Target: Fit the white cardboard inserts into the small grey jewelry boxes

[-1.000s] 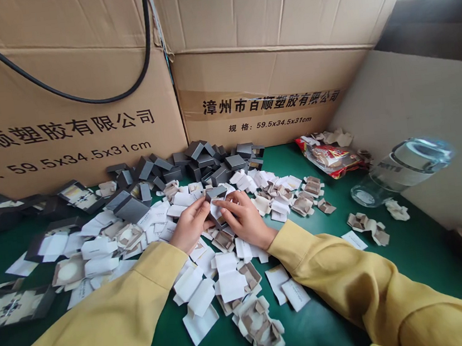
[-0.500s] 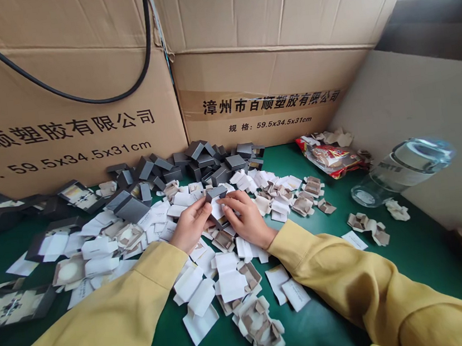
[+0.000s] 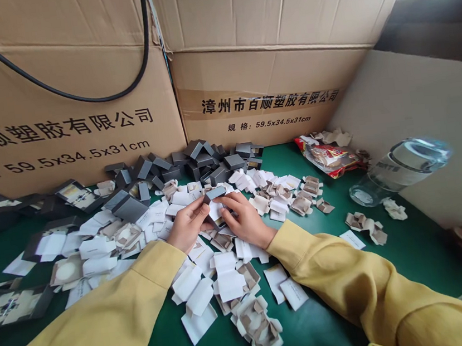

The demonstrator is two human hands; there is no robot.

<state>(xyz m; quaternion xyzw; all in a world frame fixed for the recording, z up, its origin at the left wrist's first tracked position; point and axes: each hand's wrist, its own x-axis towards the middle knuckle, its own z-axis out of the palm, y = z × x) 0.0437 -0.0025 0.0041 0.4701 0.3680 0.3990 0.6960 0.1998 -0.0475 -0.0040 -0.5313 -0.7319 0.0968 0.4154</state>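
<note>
Between my hands is a small dark grey box (image 3: pixel 215 193) with white paper or card showing at its open side. My left hand (image 3: pixel 189 224) is closed on the box's left side, thumb along its near edge. My right hand (image 3: pixel 243 219) is closed at the right side, its fingers bent over the white part; the fingertips are partly hidden. Folded white card inserts (image 3: pixel 229 277) and brown-backed ones (image 3: pixel 261 329) lie below the hands. More dark grey boxes (image 3: pixel 204 162) are heaped just beyond them.
Large cardboard cartons (image 3: pixel 258 85) stand behind the green table (image 3: pixel 317 325). On the right are a clear bottle (image 3: pixel 399 169), a red snack packet (image 3: pixel 332 156) and crumpled card pieces (image 3: pixel 366 226). Opened dark boxes (image 3: pixel 15 303) lie at the left. A black cable (image 3: pixel 78 97) hangs above.
Both hands stay on the small box. The box has turned slightly, so more of its dark lower edge shows, and the right fingers have shifted a little on it.
</note>
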